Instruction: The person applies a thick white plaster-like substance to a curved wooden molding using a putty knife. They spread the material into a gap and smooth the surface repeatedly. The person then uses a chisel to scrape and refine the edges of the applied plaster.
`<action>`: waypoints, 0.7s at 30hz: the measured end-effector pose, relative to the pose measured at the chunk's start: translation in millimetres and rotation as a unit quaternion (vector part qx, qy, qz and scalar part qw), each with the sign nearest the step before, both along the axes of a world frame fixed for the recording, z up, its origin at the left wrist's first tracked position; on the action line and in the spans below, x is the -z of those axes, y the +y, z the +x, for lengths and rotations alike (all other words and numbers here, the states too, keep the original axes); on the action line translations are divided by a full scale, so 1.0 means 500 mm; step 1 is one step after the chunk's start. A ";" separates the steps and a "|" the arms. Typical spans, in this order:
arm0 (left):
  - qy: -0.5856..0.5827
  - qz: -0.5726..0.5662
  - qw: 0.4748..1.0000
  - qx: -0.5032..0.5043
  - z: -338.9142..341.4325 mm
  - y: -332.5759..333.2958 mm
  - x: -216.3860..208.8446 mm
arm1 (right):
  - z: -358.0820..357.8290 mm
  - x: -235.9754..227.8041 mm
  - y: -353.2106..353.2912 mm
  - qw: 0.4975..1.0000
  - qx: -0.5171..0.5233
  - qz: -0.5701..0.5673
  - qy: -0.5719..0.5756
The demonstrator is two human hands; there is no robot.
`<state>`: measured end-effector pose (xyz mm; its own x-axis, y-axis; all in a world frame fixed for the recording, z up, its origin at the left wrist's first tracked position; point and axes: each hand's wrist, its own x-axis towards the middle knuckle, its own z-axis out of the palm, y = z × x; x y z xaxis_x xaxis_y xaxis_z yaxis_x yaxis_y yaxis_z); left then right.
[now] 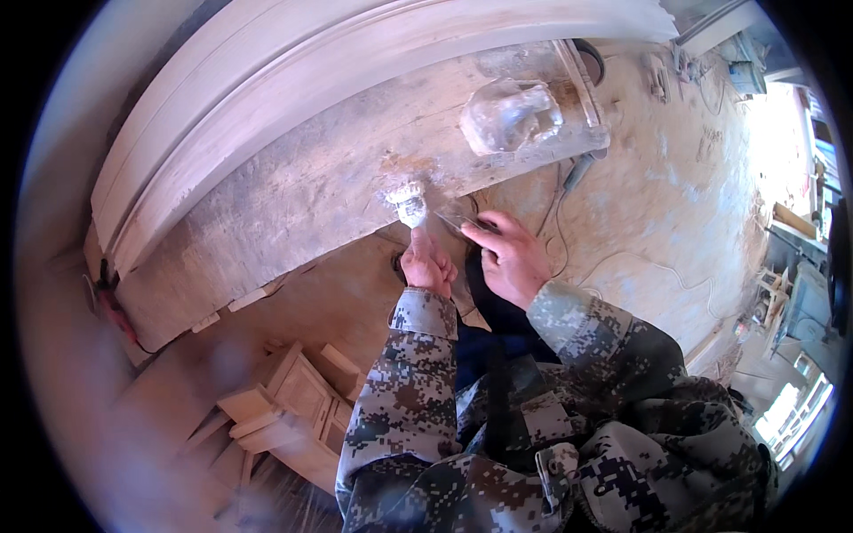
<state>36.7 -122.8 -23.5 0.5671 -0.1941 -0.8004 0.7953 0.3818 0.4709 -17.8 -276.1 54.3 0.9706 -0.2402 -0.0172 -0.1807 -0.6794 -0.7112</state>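
Note:
My left hand (428, 266) is closed round the handle of a putty knife (410, 210), whose blade carries a lump of white putty. The knife is above the near edge of a long wooden bench (293, 169). Just to its right, my right hand (514, 259) pinches a thin, flat scraper blade (455, 217), seen almost edge-on and partly blurred. Its tip points toward the putty knife; I cannot tell whether they touch. A crumpled plastic bag (509, 115) smeared with white putty sits on the bench's right part.
Long pale mouldings (355, 62) run along the bench's far side. A red-handled tool (113, 306) is at the left end. Wooden cabinet pieces (298, 391) stand on the floor at lower left. A cable (640, 258) trails over the dusty floor at right.

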 end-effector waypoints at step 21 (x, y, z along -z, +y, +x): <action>-0.038 -0.200 0.976 -0.076 0.016 0.004 0.038 | 0.157 -0.014 0.208 0.945 -0.032 -0.278 0.171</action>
<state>44.5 -120.8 -42.5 0.6682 -0.3920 -0.6324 0.6841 0.6579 0.3150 60.7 -172.3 61.5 0.9437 -0.2464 -0.2208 -0.2821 -0.9478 -0.1483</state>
